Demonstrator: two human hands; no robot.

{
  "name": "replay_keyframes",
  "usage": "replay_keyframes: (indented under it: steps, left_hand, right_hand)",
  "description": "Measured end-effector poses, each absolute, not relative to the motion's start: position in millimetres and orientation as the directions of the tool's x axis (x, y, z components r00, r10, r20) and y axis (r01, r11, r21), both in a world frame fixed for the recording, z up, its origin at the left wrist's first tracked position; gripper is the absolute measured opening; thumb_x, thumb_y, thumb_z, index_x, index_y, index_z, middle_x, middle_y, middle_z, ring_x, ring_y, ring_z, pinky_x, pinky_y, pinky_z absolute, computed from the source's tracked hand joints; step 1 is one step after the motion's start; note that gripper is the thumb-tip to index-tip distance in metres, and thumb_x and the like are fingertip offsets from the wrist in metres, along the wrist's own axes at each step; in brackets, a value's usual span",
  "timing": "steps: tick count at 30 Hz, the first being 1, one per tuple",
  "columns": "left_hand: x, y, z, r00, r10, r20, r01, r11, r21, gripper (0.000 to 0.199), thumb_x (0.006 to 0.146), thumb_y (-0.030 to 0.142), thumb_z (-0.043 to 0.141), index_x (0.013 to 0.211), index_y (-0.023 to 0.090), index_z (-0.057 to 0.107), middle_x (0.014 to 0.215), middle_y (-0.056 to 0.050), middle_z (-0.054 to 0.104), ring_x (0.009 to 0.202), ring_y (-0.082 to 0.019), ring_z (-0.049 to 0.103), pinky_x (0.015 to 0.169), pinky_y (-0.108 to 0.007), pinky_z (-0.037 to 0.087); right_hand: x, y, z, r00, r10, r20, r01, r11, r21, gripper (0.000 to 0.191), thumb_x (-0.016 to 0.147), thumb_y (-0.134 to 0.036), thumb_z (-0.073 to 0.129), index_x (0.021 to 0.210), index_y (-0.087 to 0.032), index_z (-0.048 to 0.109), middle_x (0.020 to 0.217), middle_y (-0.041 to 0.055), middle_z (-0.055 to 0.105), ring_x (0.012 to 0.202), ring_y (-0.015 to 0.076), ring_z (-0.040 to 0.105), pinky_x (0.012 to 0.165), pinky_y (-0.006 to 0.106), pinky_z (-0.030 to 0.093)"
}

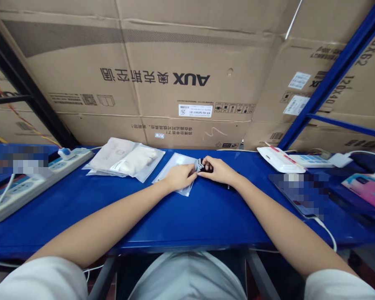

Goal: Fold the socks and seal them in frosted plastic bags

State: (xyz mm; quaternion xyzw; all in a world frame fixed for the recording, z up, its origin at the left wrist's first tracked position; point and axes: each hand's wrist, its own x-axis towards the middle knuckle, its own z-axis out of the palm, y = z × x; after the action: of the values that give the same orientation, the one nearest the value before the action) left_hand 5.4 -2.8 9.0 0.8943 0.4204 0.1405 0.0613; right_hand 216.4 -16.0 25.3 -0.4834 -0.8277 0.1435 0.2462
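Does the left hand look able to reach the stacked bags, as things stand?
Likely yes: the left hand is near the stacked bags, with only a flat clear bag and blue tabletop between. It seems to hold that clear bag, though.

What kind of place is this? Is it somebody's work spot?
Probably, maybe in a workshop or storeroom: there's a blue table, plastic bags lying on it, and printed cardboard standing behind.

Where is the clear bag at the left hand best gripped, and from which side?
Probably by the left edge of the clear bag, pinched from the left: that thin edge shows uncovered on the blue table, whereas the left hand covers the bag's middle.
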Motion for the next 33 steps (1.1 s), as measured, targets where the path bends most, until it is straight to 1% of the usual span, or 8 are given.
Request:
replay_keyframes:
  steps: [4,7,11,13,18,24,28,33]
  left_hand:
    - [6.1,-2.9,9.6,0.599,0.778,0.19,0.745,-0.628,0.224,0.027,0.095,0.044,0.042,0.09,0.023,0.058,0.091,-0.005,0.071,0.085,-0.024,0.067,0.071,-0.031,0.045]
    - [6.0,-2.5,9.1,0.602,0.774,0.195,0.746,-0.632,0.211,0.026,0.095,0.043,0.041,0.09,0.023,0.058,0.092,-0.006,0.071,0.085,-0.025,0.067,0.07,-0.032,0.045]
    - [5.6,-1.6,7.6,0.604,0.771,0.202,0.747,-0.636,0.195,0.029,0.097,0.044,0.038,0.093,0.023,0.058,0.094,-0.006,0.072,0.086,-0.025,0.067,0.07,-0.032,0.044]
    - [5.5,-1.0,6.8,0.599,0.775,0.199,0.753,-0.63,0.19,0.028,0.096,0.042,0.038,0.095,0.023,0.058,0.094,-0.007,0.072,0.085,-0.026,0.067,0.07,-0.032,0.044]
    - [5.8,0.5,4.7,0.6,0.777,0.191,0.757,-0.629,0.177,0.024,0.094,0.036,0.038,0.098,0.023,0.059,0.095,-0.008,0.072,0.084,-0.026,0.067,0.069,-0.032,0.044]
    - [5.8,1.2,3.5,0.596,0.778,0.2,0.76,-0.627,0.172,0.025,0.094,0.037,0.038,0.097,0.022,0.059,0.093,-0.007,0.072,0.082,-0.026,0.067,0.069,-0.032,0.044]
    - [5.5,0.9,3.4,0.596,0.777,0.205,0.763,-0.627,0.158,0.026,0.095,0.038,0.038,0.097,0.023,0.059,0.092,-0.007,0.072,0.081,-0.026,0.067,0.068,-0.032,0.044]
    - [5.8,0.5,3.5,0.596,0.774,0.214,0.765,-0.628,0.144,0.026,0.095,0.038,0.038,0.097,0.023,0.059,0.092,-0.006,0.072,0.082,-0.025,0.068,0.067,-0.032,0.044]
  right_hand:
    - [218.3,-14.4,23.7,-0.404,0.87,0.281,0.744,0.491,-0.453,0.016,0.093,-0.032,0.053,0.105,-0.021,0.053,0.087,0.0039,0.067,0.075,0.0188,0.062,0.069,0.029,0.045]
    - [219.3,-13.6,22.9,-0.404,0.868,0.288,0.743,0.495,-0.45,0.018,0.095,-0.025,0.045,0.112,-0.022,0.052,0.101,0.0074,0.068,0.084,0.0199,0.064,0.074,0.031,0.046]
    - [218.0,-13.7,21.2,-0.432,0.864,0.258,0.741,0.503,-0.445,0.039,0.086,-0.037,0.063,0.118,-0.02,0.05,0.09,0.0049,0.066,0.077,0.0201,0.062,0.069,0.03,0.046]
    - [217.5,-14.0,20.9,-0.442,0.859,0.258,0.743,0.512,-0.432,0.048,0.081,-0.037,0.069,0.122,-0.019,0.049,0.09,0.0047,0.065,0.078,0.0207,0.062,0.069,0.03,0.046]
    - [217.6,-14.3,22.4,-0.443,0.847,0.293,0.75,0.529,-0.398,0.033,0.092,-0.019,0.048,0.125,-0.02,0.05,0.115,0.0119,0.065,0.102,0.024,0.062,0.085,0.035,0.045]
    - [214.9,-14.6,19.5,-0.441,0.85,0.288,0.766,0.524,-0.372,0.049,0.083,-0.034,0.067,0.126,-0.019,0.049,0.096,0.0085,0.067,0.084,0.0238,0.063,0.072,0.032,0.047]
    - [215.0,-12.7,16.1,-0.436,0.839,0.325,0.76,0.537,-0.366,0.045,0.085,-0.029,0.063,0.127,-0.019,0.049,0.111,0.0128,0.066,0.101,0.0268,0.063,0.083,0.036,0.048]
    - [216.4,-12.0,17.0,-0.459,0.835,0.304,0.74,0.548,-0.39,0.055,0.079,-0.026,0.068,0.13,-0.021,0.049,0.115,0.0116,0.066,0.102,0.0274,0.064,0.085,0.037,0.048]
